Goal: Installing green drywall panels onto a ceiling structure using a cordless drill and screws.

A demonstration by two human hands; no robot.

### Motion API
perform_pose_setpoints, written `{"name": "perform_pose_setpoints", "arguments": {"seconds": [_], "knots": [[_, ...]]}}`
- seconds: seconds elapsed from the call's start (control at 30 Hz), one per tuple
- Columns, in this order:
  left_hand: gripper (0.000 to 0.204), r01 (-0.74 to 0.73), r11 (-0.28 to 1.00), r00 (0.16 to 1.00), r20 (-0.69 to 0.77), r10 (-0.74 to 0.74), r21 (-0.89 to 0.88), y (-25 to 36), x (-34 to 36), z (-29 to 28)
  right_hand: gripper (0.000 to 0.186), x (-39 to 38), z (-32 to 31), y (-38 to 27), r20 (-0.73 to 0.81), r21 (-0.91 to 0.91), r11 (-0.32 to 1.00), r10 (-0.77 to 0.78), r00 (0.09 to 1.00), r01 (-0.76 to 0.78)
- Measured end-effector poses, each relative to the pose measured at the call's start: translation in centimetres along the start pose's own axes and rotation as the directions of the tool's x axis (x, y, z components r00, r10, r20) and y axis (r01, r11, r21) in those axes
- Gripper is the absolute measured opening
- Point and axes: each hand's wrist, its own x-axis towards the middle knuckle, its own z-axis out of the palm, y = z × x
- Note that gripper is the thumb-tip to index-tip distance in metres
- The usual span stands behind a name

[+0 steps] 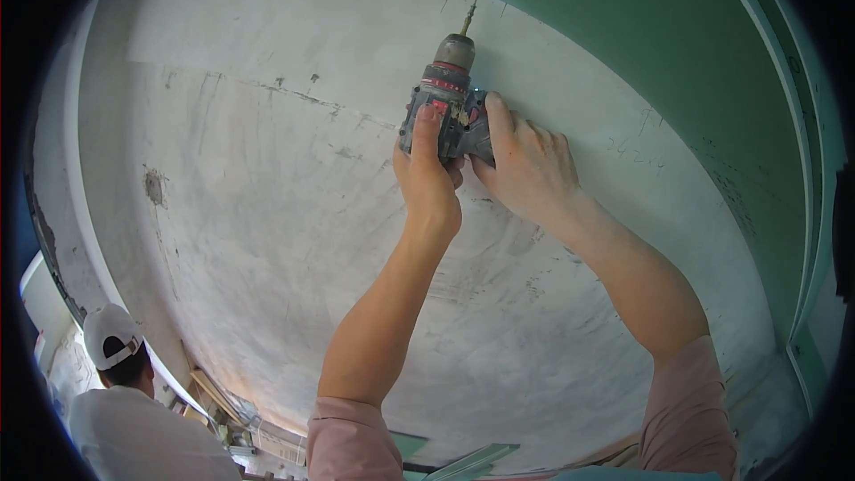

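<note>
Fingers of the left hand (429,174) and right hand (525,165) were wrapped around the cordless drill (445,107), raised overhead. Its long axis ran up from both hands, bit touching the grey ceiling (267,214) just beside the green board (623,27).

A scuffed grey concrete surface (267,214) fills the frame; a green board (641,44) covers the upper right, daylight lower left.
</note>
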Motion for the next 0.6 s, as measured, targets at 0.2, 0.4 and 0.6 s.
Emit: {"name": "perform_pose_setpoints", "arguments": {"seconds": [0.2, 0.4, 0.6], "knots": [[0.038, 0.003, 1.0, 1.0, 0.0, -0.003, 0.017, 0.6, 0.9, 0.5, 0.061, 0.7, -0.3, -0.2, -0.037, -0.071, 0.996, -0.051, 0.998, 0.048], [0.035, 0.024, 0.999, 1.0, -0.001, -0.024, 0.044, 0.3, 1.7, 0.0, 0.059, 1.2, 0.3, -0.2, -0.016, -0.059, 0.998, -0.02, 1.0, 0.019], [0.052, 0.012, 0.984, 1.0, -0.022, -0.008, 0.179, 0.9, 1.6, 0.4, 0.06, 1.5, 0.4, -0.2, -0.012, -0.049, 0.999, 0.015, 1.0, -0.015]]}}
